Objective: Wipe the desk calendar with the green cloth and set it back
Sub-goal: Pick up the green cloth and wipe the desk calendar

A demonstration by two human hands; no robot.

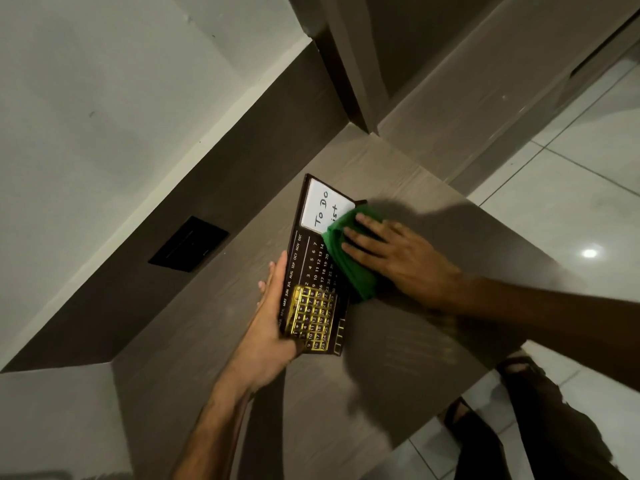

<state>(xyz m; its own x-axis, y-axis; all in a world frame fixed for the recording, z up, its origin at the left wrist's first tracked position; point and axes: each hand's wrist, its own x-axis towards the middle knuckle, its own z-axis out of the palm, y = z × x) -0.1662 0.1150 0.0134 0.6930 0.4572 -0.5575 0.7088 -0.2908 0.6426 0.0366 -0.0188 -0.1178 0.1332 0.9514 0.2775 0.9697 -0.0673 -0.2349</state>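
Observation:
The desk calendar (pixel 308 268) is a dark brown board with white dates, a gold sliding frame and a white "To Do List" panel. It is held tilted just above the wooden desk (pixel 398 358). My left hand (pixel 266 337) grips its lower left edge, fingers along the side. My right hand (pixel 398 261) lies flat on the green cloth (pixel 349 265), pressing it against the calendar's right side. The cloth covers part of the dates and of the white panel.
A black socket plate (pixel 188 244) sits in the brown wall panel to the left. The desk's edge runs diagonally on the right, with white tiled floor (pixel 571 209) beyond. My legs and sandals (pixel 519 372) show at the lower right.

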